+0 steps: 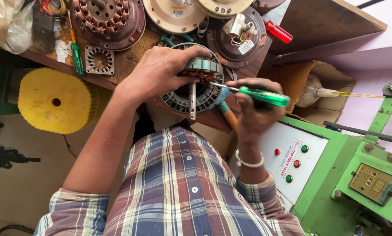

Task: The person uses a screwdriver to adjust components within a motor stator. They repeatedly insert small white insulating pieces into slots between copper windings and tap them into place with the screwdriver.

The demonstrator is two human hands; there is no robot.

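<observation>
Head view: left hand (161,72) is clamped over the top of the fan stator (196,85), pinning it at the worktop (126,61) edge, shaft pointing toward the body, so it can't turn. Right hand (252,109) is closed around the green screwdriver (259,95), tip laid into the winding slots, probably for leverage. Spare rotor (108,19) and housings sit behind.

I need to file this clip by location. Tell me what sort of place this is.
Most likely a fan-motor repair workshop: a slotted stator held on the cluttered wooden bench, round motor housings opened beside it, and a green machine with a button panel.
</observation>
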